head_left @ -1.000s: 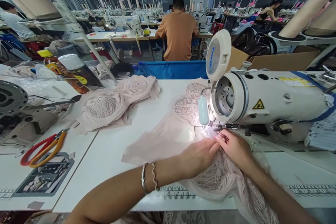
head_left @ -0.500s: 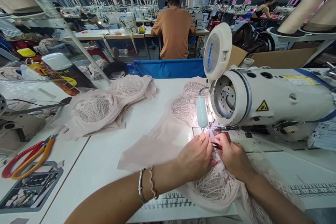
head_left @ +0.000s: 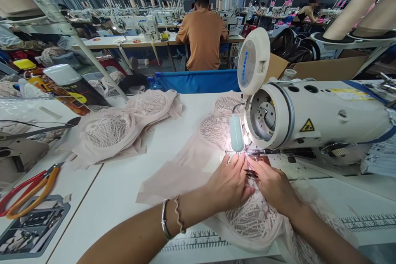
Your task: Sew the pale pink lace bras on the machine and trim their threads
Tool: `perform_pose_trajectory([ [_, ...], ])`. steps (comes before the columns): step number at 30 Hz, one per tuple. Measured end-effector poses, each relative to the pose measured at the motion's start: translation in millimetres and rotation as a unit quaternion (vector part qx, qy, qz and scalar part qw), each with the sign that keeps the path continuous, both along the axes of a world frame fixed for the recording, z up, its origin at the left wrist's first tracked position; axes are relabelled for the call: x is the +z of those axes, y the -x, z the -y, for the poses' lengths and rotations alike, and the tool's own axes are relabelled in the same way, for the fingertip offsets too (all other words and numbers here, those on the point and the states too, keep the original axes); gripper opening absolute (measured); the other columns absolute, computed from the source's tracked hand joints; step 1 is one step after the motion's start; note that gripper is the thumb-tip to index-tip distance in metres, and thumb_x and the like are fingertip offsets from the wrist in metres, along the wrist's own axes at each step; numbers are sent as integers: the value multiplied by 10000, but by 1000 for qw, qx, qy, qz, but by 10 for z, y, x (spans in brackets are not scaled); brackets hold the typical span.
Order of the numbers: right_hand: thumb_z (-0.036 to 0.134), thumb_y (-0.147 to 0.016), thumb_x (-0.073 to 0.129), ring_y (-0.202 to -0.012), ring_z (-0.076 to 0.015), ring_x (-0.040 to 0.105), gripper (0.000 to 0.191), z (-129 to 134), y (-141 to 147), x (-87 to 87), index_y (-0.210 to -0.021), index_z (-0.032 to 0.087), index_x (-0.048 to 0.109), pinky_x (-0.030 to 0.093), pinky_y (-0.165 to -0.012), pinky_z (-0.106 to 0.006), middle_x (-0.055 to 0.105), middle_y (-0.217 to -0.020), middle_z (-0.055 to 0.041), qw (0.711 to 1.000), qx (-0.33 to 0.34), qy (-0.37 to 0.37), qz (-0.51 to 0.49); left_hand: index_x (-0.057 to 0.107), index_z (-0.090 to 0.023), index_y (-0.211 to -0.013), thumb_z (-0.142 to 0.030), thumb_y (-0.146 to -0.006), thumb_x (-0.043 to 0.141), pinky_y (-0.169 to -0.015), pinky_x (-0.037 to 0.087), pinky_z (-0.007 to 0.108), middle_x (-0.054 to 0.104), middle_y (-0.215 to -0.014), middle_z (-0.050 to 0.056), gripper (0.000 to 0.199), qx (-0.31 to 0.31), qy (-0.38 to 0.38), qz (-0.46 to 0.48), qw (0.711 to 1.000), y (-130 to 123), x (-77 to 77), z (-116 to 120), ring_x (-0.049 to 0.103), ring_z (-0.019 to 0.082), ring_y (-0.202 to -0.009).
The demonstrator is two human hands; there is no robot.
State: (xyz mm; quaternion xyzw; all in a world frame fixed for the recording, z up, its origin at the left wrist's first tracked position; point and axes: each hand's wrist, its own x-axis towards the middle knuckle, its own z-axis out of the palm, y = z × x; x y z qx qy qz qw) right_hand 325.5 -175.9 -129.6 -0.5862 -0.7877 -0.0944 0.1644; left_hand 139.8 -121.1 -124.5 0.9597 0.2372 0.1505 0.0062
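Observation:
A pale pink lace bra (head_left: 249, 218) lies on the sewing bed, its upper part under my fingers. My left hand (head_left: 230, 181) grips the fabric, fingers bent and pressed together close to the needle area. My right hand (head_left: 275, 183) is closed beside it, its fingertips on the same fabric almost touching the left ones. A small dark two-pointed tool (head_left: 251, 173) sticks out of the right hand towards the left; its exact kind is unclear. Just beyond my fingertips is the sewing machine (head_left: 324, 111), its round end cover open. A small lamp (head_left: 236, 134) lights the spot.
More joined lace cups (head_left: 213, 128) lie behind the lamp. On the left rest a stack of lace bra pieces (head_left: 108, 130), orange-and-red-handled pliers (head_left: 34, 192), a grey parts tray (head_left: 37, 225) and a spray can (head_left: 74, 84). A person (head_left: 202, 33) sits ahead, facing away.
My right hand has shifted slightly left and forward, its fingertips closer to the left hand's. The pale strip seen between the fingertips is now mostly covered. The view has moved a little.

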Motion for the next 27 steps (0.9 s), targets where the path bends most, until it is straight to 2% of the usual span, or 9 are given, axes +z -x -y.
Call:
perform_pose_trajectory([
  [4,25,-871,372,-646,-199,687,526,-11,-9,-5,-1309,114,649,566,-613,-299,729,-857,-89,1000,0,3,2,464,-1,-1458,-552,-1027,393,-1117,316,527,553,-1458,247,703,7,-14,-16,1000,11,-3,5,527,365,-1313],
  [9,26,-861,384,-684,-212,703,508,-53,-22,0,-1283,123,651,557,-626,-301,737,-866,-95,1000,3,5,2,492,-8,-1441,-557,-1035,373,-1132,299,526,542,-1476,249,694,12,-25,-18,999,14,-12,-29,517,358,-1337],
  [12,40,-869,395,-697,-218,708,420,-77,-2,45,-1174,144,663,521,-619,-297,746,-853,-92,1000,-12,17,-5,507,-2,-1420,-568,-1029,397,-1126,315,514,545,-1468,254,696,13,-49,-9,999,14,-32,-63,523,362,-1332],
  [14,65,-864,427,-639,-220,691,324,-80,4,89,-1073,159,655,481,-568,-298,733,-775,-71,998,-42,36,-14,538,8,-1379,-567,-1028,414,-1114,343,499,561,-1443,261,685,12,-69,-5,998,8,-34,-68,531,367,-1322],
  [16,86,-836,462,-570,-209,656,253,-68,-8,133,-999,177,632,447,-521,-298,711,-725,-47,995,-71,54,-34,613,-10,-1269,-448,-1049,427,-1075,394,462,627,-1349,244,525,-25,-91,-21,995,1,-16,-37,581,349,-1255],
  [18,86,-813,462,-611,-196,667,263,-44,-36,166,-993,194,620,469,-541,-287,723,-808,-51,994,-66,58,-66,650,-48,-1181,-272,-1048,419,-1049,428,437,666,-1270,209,348,-68,-103,-40,992,2,23,26,624,319,-1180],
  [20,62,-805,433,-739,-188,703,351,-18,-71,181,-1055,208,630,519,-622,-273,732,-962,-65,994,-34,51,-94,625,-85,-1221,-189,-1030,416,-1060,438,454,646,-1303,186,302,-77,-96,-44,991,14,73,94,619,319,-1197],
  [23,19,-797,398,-876,-174,722,496,2,-107,174,-1175,224,646,554,-723,-258,722,-1088,-66,993,13,43,-107,575,-115,-1307,-219,-1026,455,-1079,443,503,570,-1411,190,322,-61,-62,-47,995,50,137,121,542,362,-1319],
  [27,-2,-802,390,-869,-171,725,533,-31,-110,151,-1203,211,668,554,-703,-258,728,-1091,-66,996,20,29,-81,641,-124,-1202,-189,-999,516,-1054,466,518,582,-1371,175,248,-93,-12,-38,995,105,157,-35,531,368,-1315],
])
